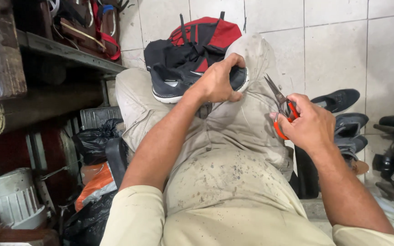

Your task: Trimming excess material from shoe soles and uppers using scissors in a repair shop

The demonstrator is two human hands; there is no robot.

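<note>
- Pale floor tiles (334, 50) spread behind a seated person's lap in stained beige trousers (233, 150).
- On the lap rests a dark sneaker (174, 86) with a white sole; the left hand (217, 82) clasps its top.
- Just right of it, the right hand (311, 125) grips orange-handled scissors (281, 107), blades up.
- A red-and-black backpack (197, 41) lies beyond; more dark shoes (343, 114) sit at right.
</note>
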